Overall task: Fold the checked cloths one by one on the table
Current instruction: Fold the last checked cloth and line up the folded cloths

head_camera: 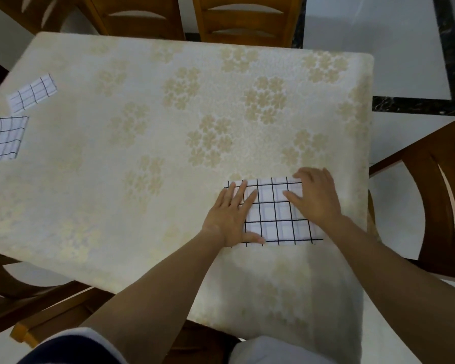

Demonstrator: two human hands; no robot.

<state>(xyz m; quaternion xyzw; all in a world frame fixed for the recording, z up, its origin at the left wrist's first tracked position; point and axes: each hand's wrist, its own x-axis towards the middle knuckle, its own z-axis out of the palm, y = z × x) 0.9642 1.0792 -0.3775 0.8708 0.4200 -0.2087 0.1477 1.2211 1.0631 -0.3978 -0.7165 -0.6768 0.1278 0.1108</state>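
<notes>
The checked cloth (276, 214) lay flat on the table (142, 158), toward five o'clock from the table's middle and close to its near edge. The left hand (230, 216) rested open on the cloth's nine o'clock side, fingers straight and thumb along the near hem. The right hand (315, 198) pressed open on its two o'clock corner, fingers spread. Two smaller checked cloths sat well apart from it at the table's nine o'clock edge, one (33, 93) just beyond the other (7, 139). A wooden chair (247, 19) stood at twelve o'clock, another chair (436, 200) at three.
</notes>
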